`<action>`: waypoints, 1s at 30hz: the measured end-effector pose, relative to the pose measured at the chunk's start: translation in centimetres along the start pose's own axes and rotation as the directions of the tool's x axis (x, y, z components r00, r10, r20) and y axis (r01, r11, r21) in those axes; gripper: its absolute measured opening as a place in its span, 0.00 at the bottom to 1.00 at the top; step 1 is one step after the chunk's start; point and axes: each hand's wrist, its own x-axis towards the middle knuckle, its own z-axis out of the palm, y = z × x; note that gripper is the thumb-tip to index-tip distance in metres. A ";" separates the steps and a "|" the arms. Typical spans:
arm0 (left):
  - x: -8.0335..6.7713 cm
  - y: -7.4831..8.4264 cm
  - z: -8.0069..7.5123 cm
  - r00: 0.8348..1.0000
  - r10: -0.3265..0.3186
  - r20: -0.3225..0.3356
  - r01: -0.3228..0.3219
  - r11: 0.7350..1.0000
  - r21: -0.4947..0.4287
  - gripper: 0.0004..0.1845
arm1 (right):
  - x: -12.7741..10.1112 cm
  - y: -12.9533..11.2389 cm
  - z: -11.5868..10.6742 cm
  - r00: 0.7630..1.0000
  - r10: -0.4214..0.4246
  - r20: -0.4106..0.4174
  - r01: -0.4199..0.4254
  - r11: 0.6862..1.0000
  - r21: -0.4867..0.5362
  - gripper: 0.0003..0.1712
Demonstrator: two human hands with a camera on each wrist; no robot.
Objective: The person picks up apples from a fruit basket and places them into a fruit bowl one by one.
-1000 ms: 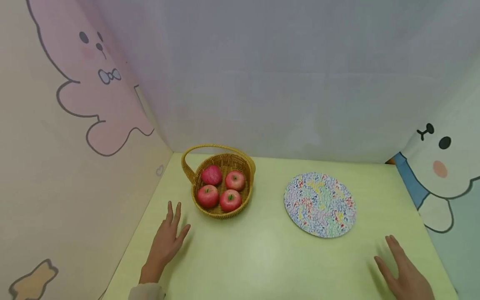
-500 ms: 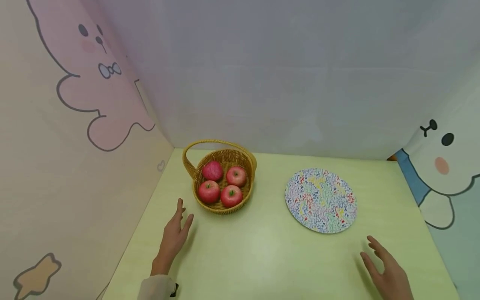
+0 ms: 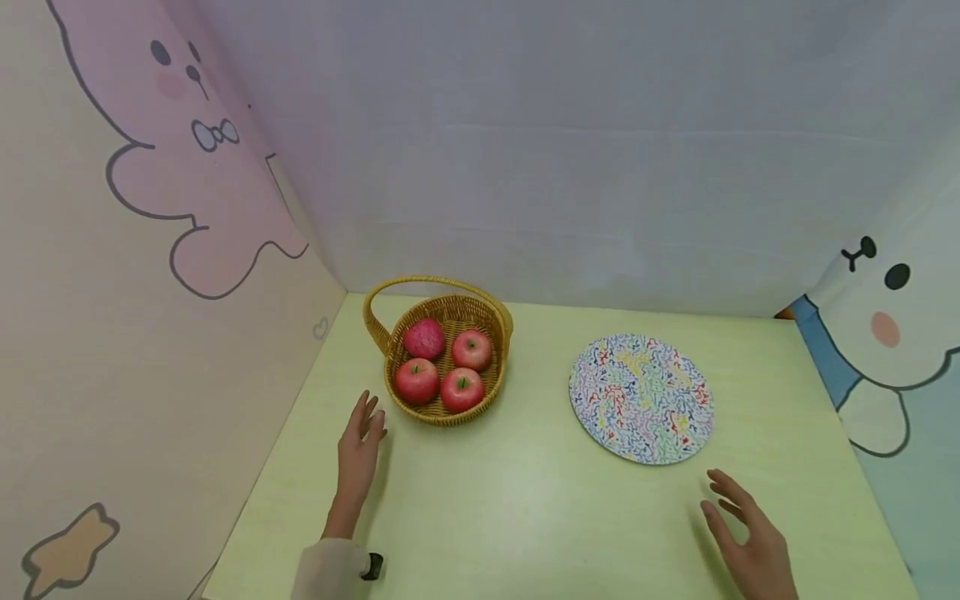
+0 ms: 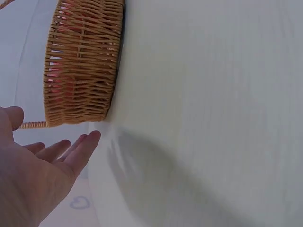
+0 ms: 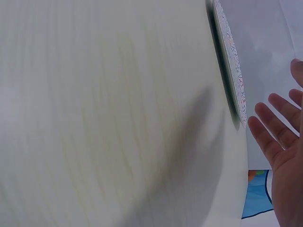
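A woven wicker basket with a tall arched handle stands at the back left of the table, holding several red apples. My left hand hovers just in front of the basket's left side, its fingers relaxed and holding nothing. In the left wrist view the fingertips point up toward the basket's woven wall. To the right lies a round flat board with a multicoloured squiggle pattern. Near its front right edge my right hand is raised over the table, fingers loosely spread, with nothing in it.
The pale yellow-green table is closed in by a plain grey-white cloth at the back. Side walls printed with cartoon animals rise at left and right. A small black item shows at the left sleeve's cuff.
My left hand has moved right and slightly forward, closer to the basket, its fingers drawing together. My right hand has shifted left toward the board. The basket, apples and board stay in place.
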 end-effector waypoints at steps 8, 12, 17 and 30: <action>1.0 0.9 1.1 0.994 -0.108 0.035 0.113 0.957 -0.266 0.32 | 0.4 -0.4 0.9 0.999 -0.045 0.005 0.044 0.991 0.124 0.35; 1.4 1.3 1.6 0.993 -0.111 0.041 0.118 0.944 -0.309 0.34 | 0.5 -0.8 1.5 0.999 -0.050 0.010 0.047 0.983 0.180 0.36; 1.9 1.2 2.5 0.992 -0.119 0.044 0.127 0.931 -0.342 0.36 | 0.6 -1.6 2.4 0.997 -0.073 0.026 0.065 0.974 0.218 0.35; 2.1 1.0 4.0 0.975 -0.220 0.004 0.208 0.913 -0.351 0.37 | 1.3 -3.2 4.8 0.978 -0.201 0.050 0.176 0.934 0.312 0.36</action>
